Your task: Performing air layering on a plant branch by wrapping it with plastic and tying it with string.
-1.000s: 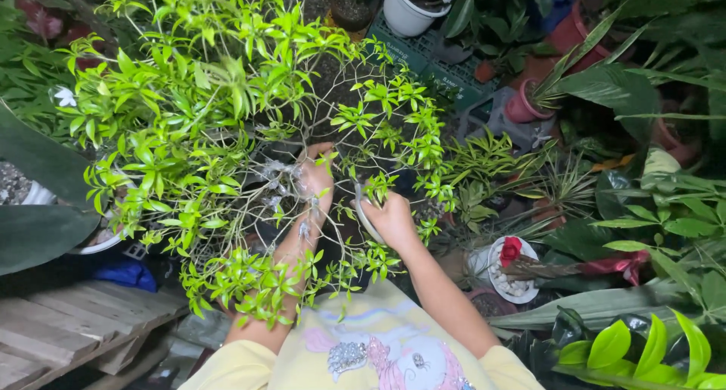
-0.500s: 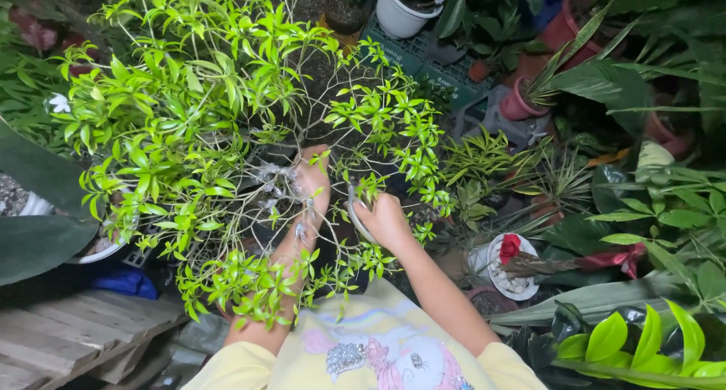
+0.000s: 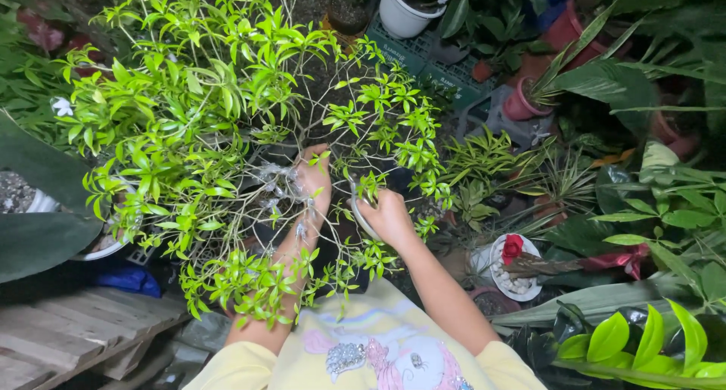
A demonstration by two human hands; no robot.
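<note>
Both hands reach into the middle of a bushy potted shrub (image 3: 227, 125) whose bright green leaves fill the upper left and centre of the frame. The left hand (image 3: 314, 180) lies among the thin grey twigs, fingers bent; whether it grips a branch cannot be told, for the leaves screen it. The right hand (image 3: 389, 216), just right of centre, is closed on the pale curved rim of a pot (image 3: 359, 212) — most likely the shrub's own.

To work well here, a firm hold on the rim would steady the plant while the other hand moves slowly between the brittle twigs, parting and not snapping them.

Much is hidden: the pot's body and soil are under foliage, the left fingertips too. A small pot with a red flower (image 3: 513, 263) stands at lower right; a wooden pallet (image 3: 60, 337) is cut off at lower left.
</note>
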